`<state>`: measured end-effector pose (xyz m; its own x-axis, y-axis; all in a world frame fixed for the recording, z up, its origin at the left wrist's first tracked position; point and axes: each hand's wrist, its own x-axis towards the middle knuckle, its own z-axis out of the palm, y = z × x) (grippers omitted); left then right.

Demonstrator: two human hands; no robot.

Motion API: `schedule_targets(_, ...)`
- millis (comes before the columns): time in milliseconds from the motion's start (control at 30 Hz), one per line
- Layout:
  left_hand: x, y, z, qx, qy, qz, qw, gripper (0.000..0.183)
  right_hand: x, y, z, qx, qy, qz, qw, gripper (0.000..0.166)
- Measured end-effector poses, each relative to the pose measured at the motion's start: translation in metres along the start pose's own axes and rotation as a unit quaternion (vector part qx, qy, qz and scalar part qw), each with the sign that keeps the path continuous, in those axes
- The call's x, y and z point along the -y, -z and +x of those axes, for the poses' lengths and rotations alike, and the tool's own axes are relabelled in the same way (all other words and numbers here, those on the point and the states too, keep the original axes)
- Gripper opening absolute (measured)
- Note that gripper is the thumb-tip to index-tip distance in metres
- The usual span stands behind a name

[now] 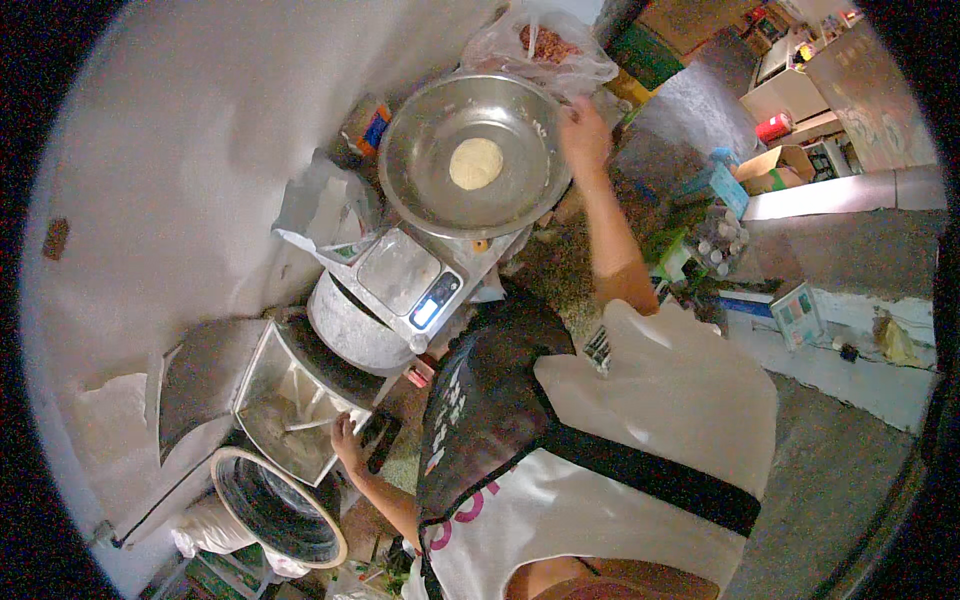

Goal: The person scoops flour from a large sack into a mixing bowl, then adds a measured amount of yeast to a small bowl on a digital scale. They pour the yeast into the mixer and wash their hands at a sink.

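A wide steel bowl (420, 187) holds a round, pale lump of dough (476, 163). My right hand (586, 139), blurred, is at the bowl's right rim; whether it grips the rim is unclear. Lower left, my left hand (346, 444) touches the right edge of an open, white-rimmed bin (251, 375). Pale powder and a white, handle-like piece show inside that bin. The left fingers look bent, but their hold cannot be made out. Between the hands, a digital kitchen scale (401, 271) with a lit display sits partly over a round, whitish container (349, 330).
A clear plastic bag (487, 49) of reddish-brown bits lies beyond the bowl. An open bag (322, 202) stands left of the scale. A round, dark-lined tub (221, 480) is below the bin. At right are a cardboard box (765, 169) and a red can (774, 127).
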<state>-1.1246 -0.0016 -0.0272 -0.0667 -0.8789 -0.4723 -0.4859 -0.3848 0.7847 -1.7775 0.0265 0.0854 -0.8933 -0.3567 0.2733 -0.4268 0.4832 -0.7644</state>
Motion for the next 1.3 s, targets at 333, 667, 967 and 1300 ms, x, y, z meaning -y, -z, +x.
schedule_targets(333,-0.073,-0.042,0.026,0.058,-0.006,0.127,0.990,0.029,-0.206,0.007,-0.003,0.098,0.105,-0.294,0.945,0.024)
schedule_targets(667,-0.039,-0.052,0.033,0.067,-0.063,0.090,0.992,0.029,-0.073,0.088,-0.041,0.037,0.271,-0.171,0.947,0.028)
schedule_targets(967,-0.046,-0.038,0.002,-0.005,-0.037,0.034,0.999,0.029,-0.014,0.038,-0.067,0.261,-0.375,0.812,0.363,0.024)
schedule_targets(1300,0.023,-0.032,-0.017,-0.031,-0.035,0.016,0.999,0.026,0.043,-0.111,-0.198,0.479,0.341,0.048,0.808,0.016)
